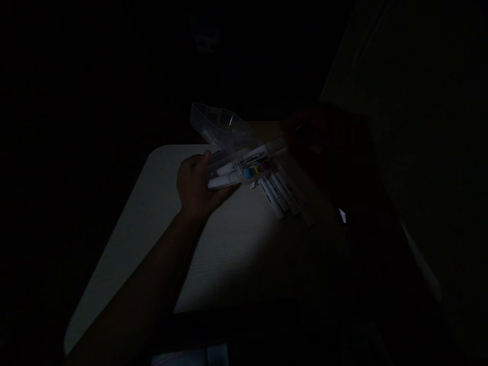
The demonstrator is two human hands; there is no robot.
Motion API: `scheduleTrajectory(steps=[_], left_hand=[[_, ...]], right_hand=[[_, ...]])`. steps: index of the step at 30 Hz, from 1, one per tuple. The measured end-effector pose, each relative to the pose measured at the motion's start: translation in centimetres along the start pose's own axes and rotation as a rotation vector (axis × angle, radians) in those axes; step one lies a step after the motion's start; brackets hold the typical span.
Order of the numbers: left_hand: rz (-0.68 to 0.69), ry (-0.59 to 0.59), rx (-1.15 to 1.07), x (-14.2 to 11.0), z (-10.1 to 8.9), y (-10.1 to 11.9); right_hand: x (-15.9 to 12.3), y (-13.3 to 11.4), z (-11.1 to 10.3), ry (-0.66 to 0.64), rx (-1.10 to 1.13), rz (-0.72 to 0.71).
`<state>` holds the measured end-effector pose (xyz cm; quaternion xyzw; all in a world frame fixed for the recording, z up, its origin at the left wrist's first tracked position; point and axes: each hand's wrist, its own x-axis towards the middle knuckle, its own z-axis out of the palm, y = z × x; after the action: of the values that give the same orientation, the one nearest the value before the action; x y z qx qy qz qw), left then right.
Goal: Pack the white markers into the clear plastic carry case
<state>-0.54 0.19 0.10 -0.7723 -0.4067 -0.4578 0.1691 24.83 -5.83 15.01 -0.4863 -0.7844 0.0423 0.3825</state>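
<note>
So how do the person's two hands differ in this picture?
The left hand is lit and grips a clear plastic box, while the right hand sits in deep shadow. The left hand is low, beside the box, whereas the right hand is higher and seems to hold a white marker. Both hands are above a pale table.

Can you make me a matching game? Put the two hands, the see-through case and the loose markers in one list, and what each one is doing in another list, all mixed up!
Things:
1. left hand
2. right hand
3. clear plastic case
4. loose white markers

What they are doing:
A. lying side by side on the pale table
B. gripping the case
C. holding a white marker
D. has markers inside it

Right pairs: 1-B, 2-C, 3-D, 4-A
</note>
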Motion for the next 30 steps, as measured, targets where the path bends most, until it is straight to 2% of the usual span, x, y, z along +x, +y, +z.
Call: scheduleTrajectory(steps=[4,13,30], left_hand=[[-0.02,-0.023,0.023,0.0,0.0,-0.1],[-0.082,-0.074,0.03,0.0,0.0,-0.2],[-0.053,-0.082,0.015,-0.2,-0.1,-0.4]], right_hand=[[0.0,0.2,0.9,0.045,-0.006,-0.058],[0.3,-0.1,2.8,-0.135,-0.017,-0.025],[0.0,-0.2,4.8,-0.278,-0.123,-0.163]])
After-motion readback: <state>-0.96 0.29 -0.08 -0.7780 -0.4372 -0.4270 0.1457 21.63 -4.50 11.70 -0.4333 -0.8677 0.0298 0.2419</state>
